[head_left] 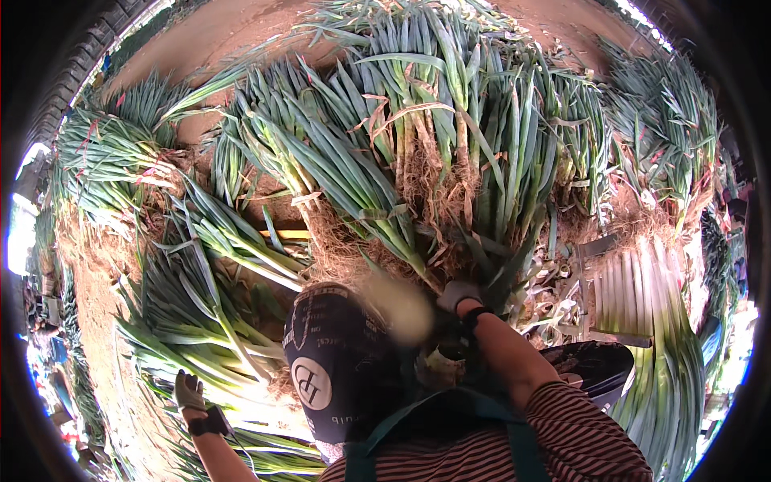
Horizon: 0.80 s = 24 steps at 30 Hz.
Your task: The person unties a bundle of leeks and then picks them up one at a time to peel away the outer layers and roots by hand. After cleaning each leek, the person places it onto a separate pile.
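My right hand (459, 296), in a pale glove with a dark band at the wrist, is closed at the root end of a long green onion (389, 221). Its leaves slant up and left over a heap of unpeeled green onions (434, 104) with brown, tangled roots. On the lower left my left hand (190, 394), also gloved and banded, is open with its fingers stretched upward. It is beside the leaves of loose green onions (205, 345) and holds nothing. A dark patterned cap (325, 353) and a pale blur hide part of the middle.
Cleaned onions with white stalks (642, 281) lie in a row at right, near a narrow metal frame (584, 293). A black bucket (594, 369) stands by my right arm. Peeled scraps (550, 301) litter the ground. Tied bundles (104, 165) lie far left, others (671, 120) far right.
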### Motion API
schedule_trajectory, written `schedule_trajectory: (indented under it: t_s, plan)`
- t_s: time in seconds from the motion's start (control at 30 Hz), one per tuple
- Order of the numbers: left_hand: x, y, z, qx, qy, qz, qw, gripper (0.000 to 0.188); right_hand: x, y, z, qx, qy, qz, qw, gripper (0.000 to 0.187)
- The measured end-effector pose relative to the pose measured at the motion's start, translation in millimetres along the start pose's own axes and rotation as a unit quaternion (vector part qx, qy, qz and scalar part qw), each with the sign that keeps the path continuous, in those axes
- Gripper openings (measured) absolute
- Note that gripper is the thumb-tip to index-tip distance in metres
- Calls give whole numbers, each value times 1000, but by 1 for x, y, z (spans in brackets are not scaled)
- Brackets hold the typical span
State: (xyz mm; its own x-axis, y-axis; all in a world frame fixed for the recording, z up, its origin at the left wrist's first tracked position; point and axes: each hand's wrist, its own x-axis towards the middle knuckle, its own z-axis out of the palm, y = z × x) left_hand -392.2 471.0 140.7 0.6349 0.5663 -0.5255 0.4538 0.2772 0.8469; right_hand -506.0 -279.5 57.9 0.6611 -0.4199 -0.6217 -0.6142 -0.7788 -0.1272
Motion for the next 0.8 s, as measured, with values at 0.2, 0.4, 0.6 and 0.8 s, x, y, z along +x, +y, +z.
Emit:
schedule_trajectory:
  t_s: [0.2, 0.4, 0.6, 0.8]
  plan:
    - [-141, 85, 132, 141, -143, 247, 948, 25, -63, -38, -106, 285, -104, -70, 950, 48]
    - [-336, 133, 281, 223, -311, 347, 857, 35, -153, -56, -189, 339, 93, -248, 903, 36]
    - [-420, 55, 385, 393, -403, 622, 544, 28, -200, -17, -139, 268, 314, -417, 810, 36]
    - [-442, 11, 376, 360, -393, 508, 676, 31, -212, -7, -128, 379, 300, -298, 823, 42]
